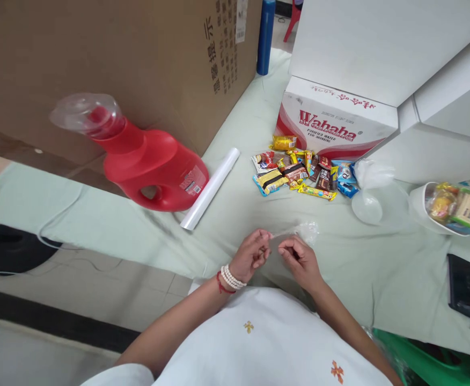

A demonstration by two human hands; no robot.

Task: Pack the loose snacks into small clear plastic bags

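Observation:
My left hand [254, 250], with white beads and a red cord at its wrist, is closed in a pinch on one end of a thin, clear, crumpled piece of plastic film [309, 231]. The film stretches rightward, and its bunched end shows just beyond my right hand [300, 261]. The right thumb and fingertips are pressed together, close to the film; whatever lies between them is too small to make out. Beyond both hands, a pile of wrapped snacks [295, 174] is spread on the pale green cloth [235, 203].
Left of the hands lie a white roll [211, 188] and a red jug [154, 169], before a large cardboard box [138, 59]. A Wahaha carton [335, 120] stands behind the snacks. On the right are a clear cup [367, 208], a white tub [423, 208] of packets and a black phone [461, 281].

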